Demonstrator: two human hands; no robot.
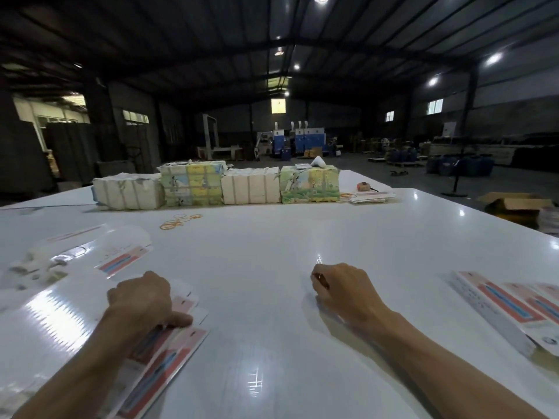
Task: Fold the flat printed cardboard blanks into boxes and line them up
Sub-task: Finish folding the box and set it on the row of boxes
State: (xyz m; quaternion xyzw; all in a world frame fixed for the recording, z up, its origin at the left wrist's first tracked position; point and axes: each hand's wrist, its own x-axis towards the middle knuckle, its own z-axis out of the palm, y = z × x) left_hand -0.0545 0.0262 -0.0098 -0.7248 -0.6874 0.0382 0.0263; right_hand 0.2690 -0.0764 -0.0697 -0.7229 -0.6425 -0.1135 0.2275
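Observation:
A fanned stack of flat blanks (pixel 169 355), pink and blue print on white, lies at the near left of the white table (pixel 272 267). My left hand (pixel 145 300) rests on the stack's far end, thumb pressed along the top blank and fingers curled over its edge. My right hand (pixel 341 290) is at centre right, knuckles up, fingers curled on the end of a pale blank (pixel 311 300) that lies white side up, mostly hidden under my hand and forearm. Folded boxes (pixel 499 309) with the same print lie side by side at the near right.
Glossy sheets and more blanks (pixel 121 261) spread over the left. Several tied bundles (pixel 193 184) line the far side, with rubber bands (pixel 178 222) in front and a tape roll (pixel 364 186) at far right. An open carton (pixel 514 204) sits beyond the right edge.

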